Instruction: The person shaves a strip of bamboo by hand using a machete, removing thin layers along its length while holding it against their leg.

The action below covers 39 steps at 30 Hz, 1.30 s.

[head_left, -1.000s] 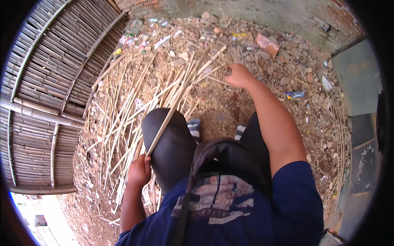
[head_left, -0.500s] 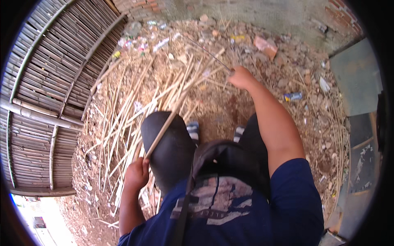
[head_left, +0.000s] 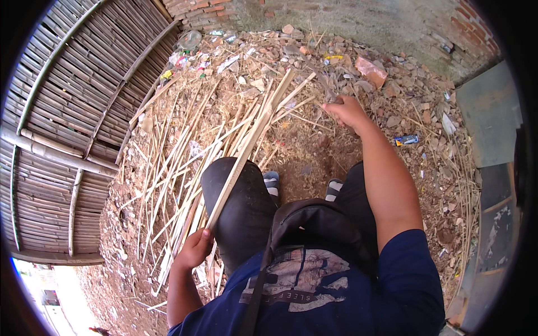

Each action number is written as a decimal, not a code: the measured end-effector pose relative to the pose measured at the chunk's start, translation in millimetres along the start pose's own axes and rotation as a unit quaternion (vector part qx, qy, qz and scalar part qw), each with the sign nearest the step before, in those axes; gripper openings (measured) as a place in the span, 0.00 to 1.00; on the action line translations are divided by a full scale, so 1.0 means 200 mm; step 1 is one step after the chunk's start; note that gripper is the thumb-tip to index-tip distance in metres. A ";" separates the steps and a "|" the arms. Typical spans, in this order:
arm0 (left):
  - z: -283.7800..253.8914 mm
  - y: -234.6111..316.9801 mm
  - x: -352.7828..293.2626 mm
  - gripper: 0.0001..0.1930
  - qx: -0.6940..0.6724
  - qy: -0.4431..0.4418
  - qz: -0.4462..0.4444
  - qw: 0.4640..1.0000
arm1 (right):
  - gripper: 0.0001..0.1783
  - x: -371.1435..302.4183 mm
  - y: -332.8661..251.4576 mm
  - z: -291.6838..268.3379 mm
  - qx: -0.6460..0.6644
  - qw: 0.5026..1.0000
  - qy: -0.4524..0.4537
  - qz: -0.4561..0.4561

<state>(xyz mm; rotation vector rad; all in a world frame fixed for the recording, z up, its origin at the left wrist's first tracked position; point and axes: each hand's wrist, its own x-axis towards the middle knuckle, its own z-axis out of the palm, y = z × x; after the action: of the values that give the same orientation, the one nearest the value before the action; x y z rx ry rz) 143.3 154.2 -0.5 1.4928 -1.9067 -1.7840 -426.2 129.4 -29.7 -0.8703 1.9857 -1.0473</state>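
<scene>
My left hand (head_left: pixel 194 248) is closed round the lower end of a pale split-bamboo strip (head_left: pixel 240 163). From there the strip slants up and away across my left thigh, its far end above the heap. My right hand (head_left: pixel 348 113), out in front and to the right, grips the handle of a long-bladed knife (head_left: pixel 327 85). Its dark blade points away from me, smeared and hard to make out against the rubble, apart from the strip. Under and beyond the held strip lies a loose heap of split-bamboo strips (head_left: pixel 178 162).
A bamboo-slat wall (head_left: pixel 61 78) rises on the left, and a plastered brick wall (head_left: pixel 336 22) stands at the back. Rubble, litter and a reddish brick chunk (head_left: pixel 371 71) cover the far ground. Grey panels (head_left: pixel 493 112) line the right side. My sandalled feet (head_left: pixel 334 190) rest between.
The knife has swung from pointing far left to pointing more directly away, and my right hand has shifted slightly right. The strip stays in my left hand, now showing its broader face.
</scene>
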 end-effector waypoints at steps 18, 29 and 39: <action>0.15 0.16 0.01 0.23 0.216 0.104 0.067 0.969 | 0.18 -0.37 -0.30 0.22 -0.271 0.921 -0.064 -0.271; 0.24 0.21 0.03 0.18 0.374 0.186 0.058 0.907 | 0.15 -0.35 -0.29 0.43 -0.292 0.926 -0.144 -0.192; 0.24 0.25 0.05 0.18 0.386 0.195 0.053 0.900 | 0.21 -0.18 -0.17 0.36 -0.309 0.930 -0.091 -0.178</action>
<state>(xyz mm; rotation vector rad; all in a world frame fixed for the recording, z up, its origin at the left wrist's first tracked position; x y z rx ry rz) 79.2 171.3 20.7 1.7136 -2.5110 -0.5831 -340.8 117.1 -20.3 -1.6489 2.0619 -0.4764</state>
